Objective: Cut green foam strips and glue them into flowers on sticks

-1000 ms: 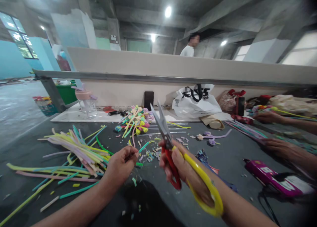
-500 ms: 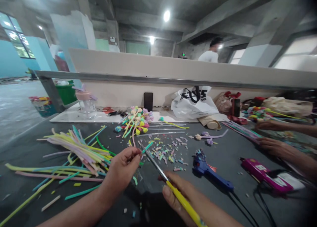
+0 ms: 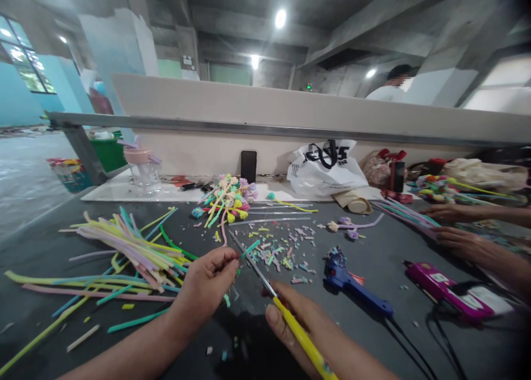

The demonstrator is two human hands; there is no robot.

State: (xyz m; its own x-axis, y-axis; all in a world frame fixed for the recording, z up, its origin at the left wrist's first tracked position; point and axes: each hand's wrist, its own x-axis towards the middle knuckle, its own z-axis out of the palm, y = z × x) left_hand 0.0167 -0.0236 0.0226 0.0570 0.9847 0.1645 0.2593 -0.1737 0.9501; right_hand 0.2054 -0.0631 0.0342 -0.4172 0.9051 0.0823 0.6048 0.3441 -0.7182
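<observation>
My left hand (image 3: 206, 283) is closed in a pinch on a short green pipe-cleaner piece (image 3: 250, 248), held just above the dark table (image 3: 50, 247). My right hand (image 3: 302, 327) grips yellow-handled scissors (image 3: 274, 300). Their blades point up-left and meet the piece at my left fingertips. Small coloured cut bits (image 3: 282, 253) lie scattered just beyond the blades.
A heap of long coloured pipe cleaners (image 3: 128, 247) lies at left, a bunch of finished flowers (image 3: 228, 197) further back. A blue glue gun (image 3: 352, 283) and a pink one (image 3: 443, 289) lie at right. Another person's hands (image 3: 460, 239) work at right. A white bag (image 3: 326, 167) stands behind.
My right hand swung the scissors down from upright to a low slant, bringing the blades to the piece in my left fingers. The person behind the wall walked right.
</observation>
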